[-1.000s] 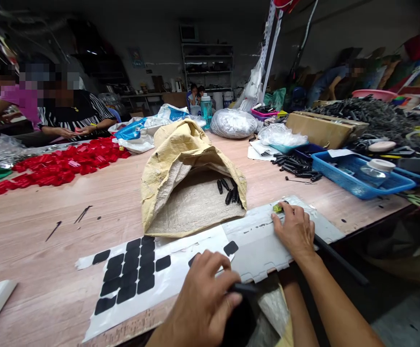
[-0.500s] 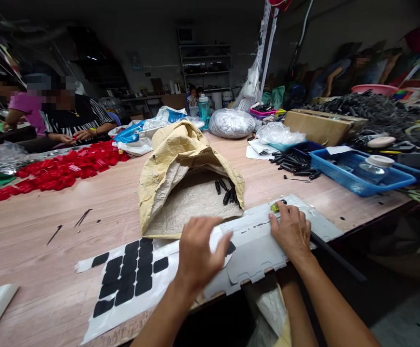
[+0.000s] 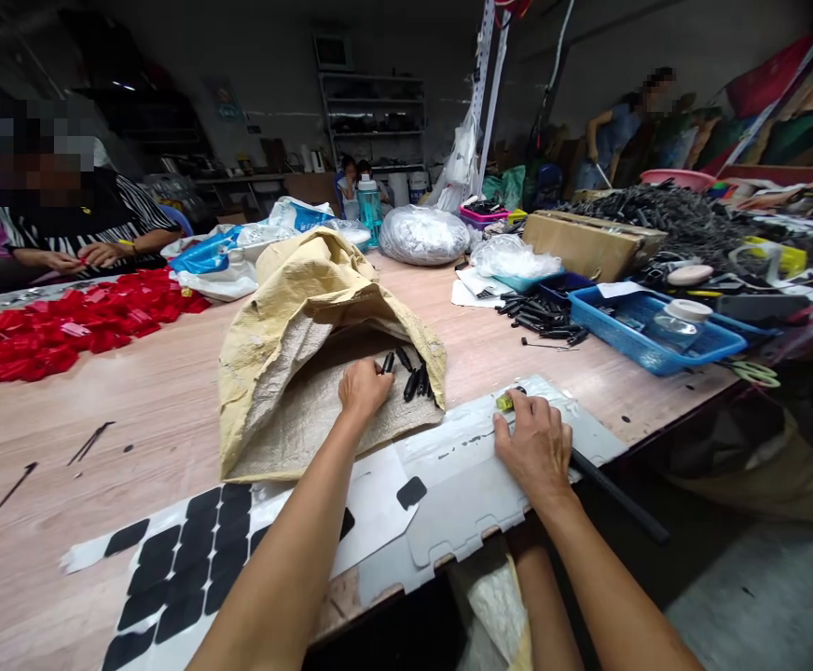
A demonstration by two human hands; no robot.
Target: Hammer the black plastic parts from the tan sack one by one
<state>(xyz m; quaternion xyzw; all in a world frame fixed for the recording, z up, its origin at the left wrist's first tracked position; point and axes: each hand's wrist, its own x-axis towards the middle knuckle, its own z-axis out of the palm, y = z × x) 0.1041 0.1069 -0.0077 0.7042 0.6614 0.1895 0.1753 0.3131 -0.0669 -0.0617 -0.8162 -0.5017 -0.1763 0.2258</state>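
My left hand [image 3: 365,387] reaches into the mouth of a yellow woven sack [image 3: 295,270] lying on the table. Its fingers pinch a small black tapered piece [image 3: 387,362]. Several similar black pieces [image 3: 417,383] lie on the sack's pale lining, just right of that hand. On a grey-white board [image 3: 462,503], my right hand [image 3: 536,445] is curled over a tool. A yellow-green end [image 3: 505,402] shows at its fingertips, and a black shaft [image 3: 620,494] runs out past the table edge; the middle is hidden. A black rounded-square patch [image 3: 412,492] lies between my arms.
A sheet of black rounded squares [image 3: 193,545] lies at front left. Red pieces [image 3: 85,317] are heaped in front of a co-worker [image 3: 91,224]. At right are a blue tray [image 3: 630,349] with a jar, a cardboard box [image 3: 581,244] and piled black parts [image 3: 665,219].
My left hand has moved forward from above the board into the sack's mouth and now pinches a black piece. My right hand stays at the tool. The camera view has turned slightly right.
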